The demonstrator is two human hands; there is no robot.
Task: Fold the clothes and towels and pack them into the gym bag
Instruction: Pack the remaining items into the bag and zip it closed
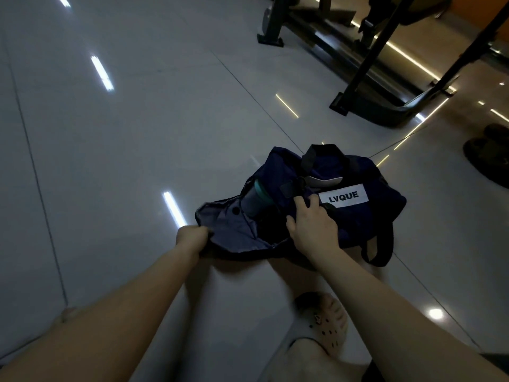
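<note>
My left hand [192, 238] is bunched on the near lip of the bag [380, 205]. Its fingers are curled under the fabric, so I grip the rim, though the fingertips themselves are hidden. My right hand [312, 226] lies on top of the bag with the fingers [300, 202] spread, their tips at the edge of the mouth. I cannot tell whether they hook that edge or only press on it. The bag lies on the floor [110, 161] under both hands, its mouth open between them and the grey lining [234, 230] showing just beside my left knuckles. A bottle [254, 198] lies inside, just past my right thumb, and something pale [325, 181] sits in the mouth just beyond my right fingertips; it may be folded cloth, but I cannot say. The label [344, 194] is just to the outer side of those fingertips. I judge that I am holding the mouth open or settling the load. To do that well, I should pull the lip toward me with the left hand while the right pins the far side flat, so the opening stays wide and taut. The bottle should stay against the wall, away from my fingers. Then folded pieces can slide in flat rather than crumple against it.
</note>
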